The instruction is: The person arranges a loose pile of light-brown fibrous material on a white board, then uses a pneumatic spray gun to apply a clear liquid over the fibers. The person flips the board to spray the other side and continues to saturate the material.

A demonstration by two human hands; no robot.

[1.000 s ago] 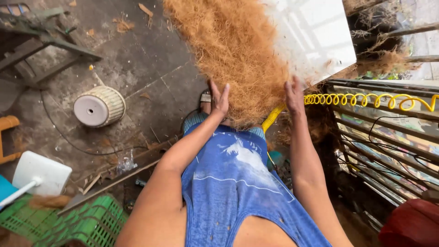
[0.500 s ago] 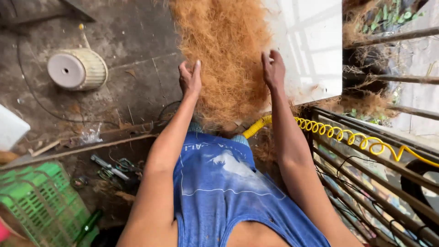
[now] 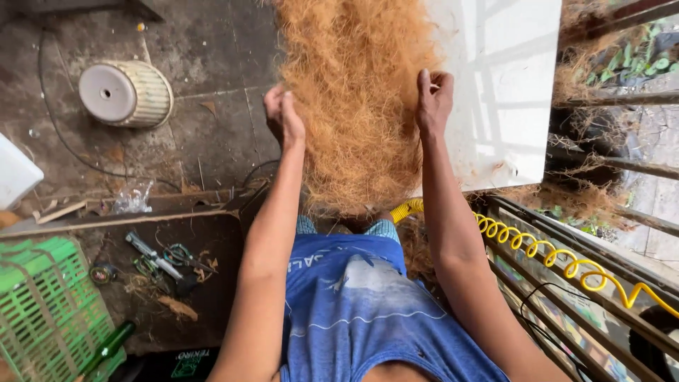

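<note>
A long mat of orange-brown coconut fibre [image 3: 357,92] lies on a white board [image 3: 506,85] and hangs over its near edge above my lap. My left hand [image 3: 283,117] grips the mat's left edge, fingers closed into the fibre. At the right edge my right hand [image 3: 433,99] is shut on the fibre too, resting partly on the white board. My blue sleeveless shirt fills the bottom centre.
A yellow coiled hose [image 3: 559,251] runs along a metal rail [image 3: 601,269] at the right. On the concrete floor at the left are a round cream fan housing [image 3: 124,92], a green plastic crate [image 3: 46,304], pliers and scissors [image 3: 159,258] on a dark board, and a green bottle [image 3: 106,350].
Both hands have slid farther up the fibre mat, from its lower fringe to its sides, and have closed on it. The view has tilted and shifted left.
</note>
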